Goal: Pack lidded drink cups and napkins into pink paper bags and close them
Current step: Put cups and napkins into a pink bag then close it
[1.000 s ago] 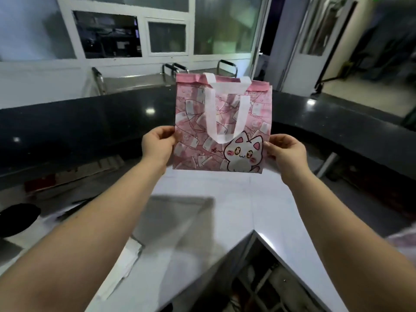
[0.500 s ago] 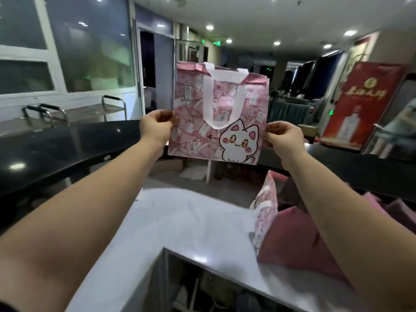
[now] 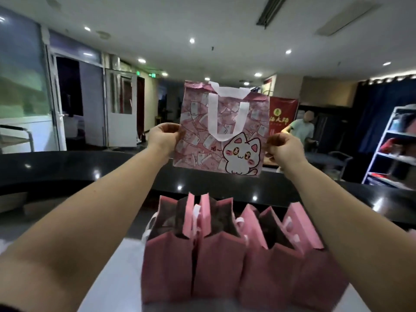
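White counter (image 3: 128,255): open pink bags (image 3: 202,271), contents unclear; left hand (image 3: 165,137), right hand (image 3: 284,149) pinch cat-print bag (image 3: 198,152).

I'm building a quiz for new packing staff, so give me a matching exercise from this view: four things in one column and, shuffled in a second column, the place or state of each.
Things
1. cat-print bag
2. row of pink bags
3. red banner
4. black counter

Places or states
A. standing on the white table, tops open
B. far back in the room, showing past the held bag's right edge
C. up in the air, pinched at its side edges by the left hand and right hand
D. runs across the view beyond the white table

Pairs: 1-C, 2-A, 3-B, 4-D
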The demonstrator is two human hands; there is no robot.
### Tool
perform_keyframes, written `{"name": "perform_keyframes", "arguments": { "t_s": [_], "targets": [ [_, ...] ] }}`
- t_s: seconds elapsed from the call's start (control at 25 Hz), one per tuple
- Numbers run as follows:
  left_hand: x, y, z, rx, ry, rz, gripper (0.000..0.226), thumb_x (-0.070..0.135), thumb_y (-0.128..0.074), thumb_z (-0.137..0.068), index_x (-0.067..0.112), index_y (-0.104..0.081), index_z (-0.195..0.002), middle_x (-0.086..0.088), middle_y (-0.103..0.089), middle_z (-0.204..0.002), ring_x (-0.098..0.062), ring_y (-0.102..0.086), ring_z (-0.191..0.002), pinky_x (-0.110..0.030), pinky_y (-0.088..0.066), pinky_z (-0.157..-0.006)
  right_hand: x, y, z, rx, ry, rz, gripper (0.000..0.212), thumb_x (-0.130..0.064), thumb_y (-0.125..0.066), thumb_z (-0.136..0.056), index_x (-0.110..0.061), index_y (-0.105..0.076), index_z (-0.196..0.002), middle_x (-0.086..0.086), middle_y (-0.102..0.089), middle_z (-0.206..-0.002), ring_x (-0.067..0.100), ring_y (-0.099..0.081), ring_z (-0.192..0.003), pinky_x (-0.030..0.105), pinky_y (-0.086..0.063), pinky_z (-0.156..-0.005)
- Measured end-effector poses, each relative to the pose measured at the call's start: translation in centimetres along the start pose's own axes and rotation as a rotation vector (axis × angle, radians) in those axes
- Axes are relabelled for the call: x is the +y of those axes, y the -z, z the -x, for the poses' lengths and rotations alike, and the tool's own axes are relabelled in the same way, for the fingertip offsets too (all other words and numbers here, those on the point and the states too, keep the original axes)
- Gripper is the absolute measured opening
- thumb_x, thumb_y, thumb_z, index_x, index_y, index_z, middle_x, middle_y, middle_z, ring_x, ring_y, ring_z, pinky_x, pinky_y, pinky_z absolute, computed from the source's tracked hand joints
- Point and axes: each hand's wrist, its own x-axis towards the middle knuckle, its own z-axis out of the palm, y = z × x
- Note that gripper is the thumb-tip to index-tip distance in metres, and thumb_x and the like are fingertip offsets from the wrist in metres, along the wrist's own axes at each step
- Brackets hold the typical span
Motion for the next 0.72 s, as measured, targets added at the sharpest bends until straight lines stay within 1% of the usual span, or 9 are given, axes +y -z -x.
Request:
{"name": "perform_keyframes", "arguments": {
  "t_s": [0.04, 0.12, 0.2, 0.28, 0.32, 0.44, 0.52, 0.64, 0.72],
  "targets": [
    [-0.5, -2.5, -0.1, -0.015, 0.004, 0.01, 0.01, 0.016, -0.072, -0.085, 0.018, -0.067, -0.093, -0.004, -0.07, -0.098, -0.021, -0.067, -0.093, -0.03, -0.058, -0.067, 0.9, 2.1, -1.2, 0.015, -0.02, 0.008, 0.027, 0.008, -0.06, -0.086, -0.019, -0.063, -0.082, 0.008, -0.068, -0.091, 0.022, -0.066, -0.08, 0.024, -0.054, -0.056],
    [-1.7, -7.9, -0.2, -0.055, 0.018, 0.032, 0.015, 0.017, -0.073, -0.084, 0.017, -0.067, -0.097, -0.004, -0.071, -0.097, -0.019, -0.068, -0.091, -0.027, -0.057, -0.063, 2.9, 6.4, -3.6, 0.07, -0.069, -0.003, 0.029, 0.012, -0.054, -0.087, -0.015, -0.062, -0.084, 0.01, -0.066, -0.094, 0.023, -0.064, -0.082, 0.022, -0.053, -0.051],
    [-3.2, -12.6, -0.5, -0.1, 0.055, 0.061, 0.018, 0.015, -0.075, -0.082, 0.016, -0.065, -0.097, -0.005, -0.07, -0.098, -0.019, -0.068, -0.09, -0.027, -0.057, -0.064, 5.3, 9.6, -5.7, 0.123, -0.095, 0.02, 0.029, 0.012, -0.054, -0.086, -0.016, -0.061, -0.082, 0.009, -0.066, -0.092, 0.021, -0.063, -0.081, 0.025, -0.054, -0.057],
    [-4.8, -16.8, -1.3, -0.123, 0.103, 0.086, 0.015, 0.011, -0.073, -0.082, 0.015, -0.064, -0.092, -0.007, -0.069, -0.096, -0.021, -0.068, -0.089, -0.026, -0.056, -0.061, 8.1, 12.1, -7.5, 0.171, -0.085, 0.076, 0.03, 0.01, -0.057, -0.084, -0.019, -0.062, -0.078, 0.005, -0.066, -0.086, 0.019, -0.064, -0.08, 0.027, -0.053, -0.062],
    [-5.7, -18.4, -1.8, -0.119, 0.119, 0.082, 0.013, 0.01, -0.072, -0.083, 0.015, -0.064, -0.091, -0.008, -0.068, -0.096, -0.023, -0.068, -0.089, -0.027, -0.056, -0.062, 9.5, 12.9, -8.1, 0.197, -0.086, 0.091, 0.031, 0.01, -0.058, -0.083, -0.02, -0.062, -0.077, 0.004, -0.066, -0.084, 0.018, -0.064, -0.079, 0.025, -0.052, -0.06],
    [-8.7, -22.1, -3.3, -0.1, 0.135, 0.036, 0.011, 0.011, -0.073, -0.083, 0.017, -0.066, -0.088, -0.008, -0.07, -0.097, -0.025, -0.068, -0.092, -0.04, -0.059, -0.076, 13.3, 14.5, -9.6, 0.257, -0.114, 0.11, 0.029, 0.005, -0.061, -0.083, -0.023, -0.062, -0.076, 0.0, -0.066, -0.081, 0.013, -0.063, -0.075, 0.016, -0.048, -0.053],
    [-10.8, -24.5, -4.5, -0.123, 0.137, 0.006, 0.01, 0.012, -0.074, -0.083, 0.019, -0.067, -0.086, -0.007, -0.07, -0.096, -0.025, -0.068, -0.092, -0.041, -0.059, -0.077, 15.9, 15.4, -10.7, 0.271, -0.138, 0.142, 0.025, 0.002, -0.063, -0.084, -0.022, -0.062, -0.077, 0.001, -0.066, -0.08, 0.014, -0.063, -0.074, 0.017, -0.049, -0.051],
    [-13.4, -28.1, -6.1, -0.213, 0.122, -0.008, 0.01, 0.013, -0.073, -0.083, 0.02, -0.066, -0.083, -0.005, -0.069, -0.091, -0.023, -0.068, -0.087, -0.036, -0.058, -0.069, 18.5, 17.0, -12.2, 0.306, -0.18, 0.169, 0.017, -0.002, -0.065, -0.085, -0.018, -0.063, -0.079, 0.006, -0.067, -0.081, 0.02, -0.065, -0.074, 0.03, -0.055, -0.059],
    [-14.1, -30.7, -7.3, -0.263, 0.109, 0.02, 0.013, 0.01, -0.071, -0.084, 0.02, -0.065, -0.08, -0.002, -0.068, -0.083, -0.018, -0.066, -0.078, -0.025, -0.054, -0.055, 19.0, 18.5, -13.8, 0.314, -0.197, 0.167, 0.016, -0.001, -0.066, -0.086, -0.016, -0.062, -0.079, 0.008, -0.066, -0.08, 0.019, -0.064, -0.067, 0.027, -0.053, -0.052]
  ]
}}
